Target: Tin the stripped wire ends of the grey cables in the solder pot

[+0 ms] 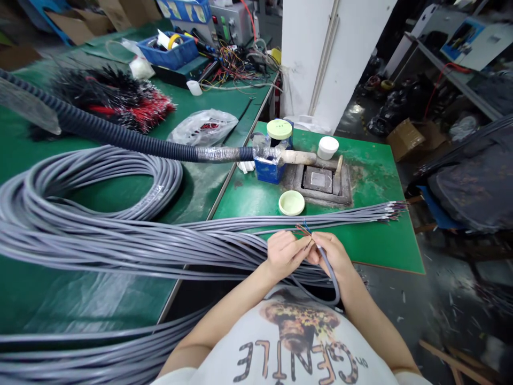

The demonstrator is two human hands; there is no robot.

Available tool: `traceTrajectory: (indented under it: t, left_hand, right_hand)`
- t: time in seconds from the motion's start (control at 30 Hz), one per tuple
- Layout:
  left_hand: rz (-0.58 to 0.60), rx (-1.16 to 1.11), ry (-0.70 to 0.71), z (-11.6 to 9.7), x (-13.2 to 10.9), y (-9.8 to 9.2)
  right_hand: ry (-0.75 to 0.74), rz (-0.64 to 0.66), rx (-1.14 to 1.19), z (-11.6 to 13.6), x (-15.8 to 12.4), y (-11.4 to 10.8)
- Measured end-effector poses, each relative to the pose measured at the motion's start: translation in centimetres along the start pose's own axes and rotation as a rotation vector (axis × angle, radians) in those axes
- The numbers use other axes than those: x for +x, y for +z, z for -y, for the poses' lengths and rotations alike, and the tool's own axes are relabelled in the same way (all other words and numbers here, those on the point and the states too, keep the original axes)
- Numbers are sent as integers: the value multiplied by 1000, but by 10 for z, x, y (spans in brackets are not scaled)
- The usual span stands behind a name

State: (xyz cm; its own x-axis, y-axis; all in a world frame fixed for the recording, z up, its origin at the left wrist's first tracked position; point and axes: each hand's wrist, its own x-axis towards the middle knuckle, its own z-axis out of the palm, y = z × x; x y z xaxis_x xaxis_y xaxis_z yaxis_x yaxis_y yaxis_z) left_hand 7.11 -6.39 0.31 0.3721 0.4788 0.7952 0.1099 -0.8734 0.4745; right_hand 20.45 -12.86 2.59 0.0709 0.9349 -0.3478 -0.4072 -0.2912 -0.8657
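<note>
A grey multi-core cable [331,275] curves up between my hands, and its stripped end fans into thin coloured wires [304,230], some blue and some reddish brown. My right hand [332,252] is closed around the cable just below the stripped part. From the other side my left hand [286,250] pinches the wires between thumb and fingers. The fingertips of both hands nearly meet. Just beyond them lies a row of grey cables [340,217], their stripped ends [390,210] pointing right.
Coiled grey cable [160,182] covers much of the left table. A ribbed hose [160,147] crosses to a blue box [269,171]. Beyond my hands are a solder-pot-like square well [320,179], a pale green lid [292,203] and a white tub [327,147].
</note>
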Motion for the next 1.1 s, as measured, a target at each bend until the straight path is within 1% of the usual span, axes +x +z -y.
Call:
traceTrajectory:
  t: [0.07, 0.17, 0.23, 0.27, 0.33, 0.4, 0.47, 0.53, 0.6, 0.7, 0.77, 0.87, 0.97, 1.03, 1.1]
  left_hand:
    - [-9, -4, 33, 0, -1, -1]
    - [-26, -30, 27, -1, -4, -1]
    - [-46, -78, -24, -3, -6, 0]
    - [-58, -120, -76, -5, -6, 1]
    - [-104, -249, -251, -10, -5, 4]
    - [-172, -425, -484, -15, -2, 8]
    - [-223, -619, -716, -19, 2, 13]
    - [-255, -780, -902, -21, 5, 17]
    - [-297, -890, -1032, -21, 7, 21]
    - [-344, -1007, -1148, -18, 9, 24]
    - [-342, -1080, -1189, -16, 11, 26]
    - [-290, -1143, -1217, -11, 14, 26]
    - [-199, -1076, -1207, -7, 11, 20]
    - [-131, -933, -1133, -4, 6, 13]
    - [-81, -720, -974, 1, -2, 5]
  right_hand:
    - [-4, 13, 9, 2, -1, 1]
    - [-47, 11, 48, 3, -2, 7]
    - [-93, -22, 68, 2, -2, 10]
    - [-119, -43, 69, 0, -2, 12]
    - [-181, -90, 47, -5, -1, 12]
    - [-260, -141, -19, -9, 0, 11]
    - [-342, -193, -119, -10, 2, 9]
    - [-413, -236, -240, -7, 5, 8]
    - [-482, -272, -362, -2, 7, 8]
    - [-594, -317, -502, 5, 11, 8]
    - [-644, -330, -567, 9, 16, 7]
    - [-694, -333, -652, 19, 26, 4]
    - [-725, -322, -778, 32, 44, -1]
    - [-730, -311, -886, 41, 59, -4]
    - [-724, -299, -984, 47, 75, -6]
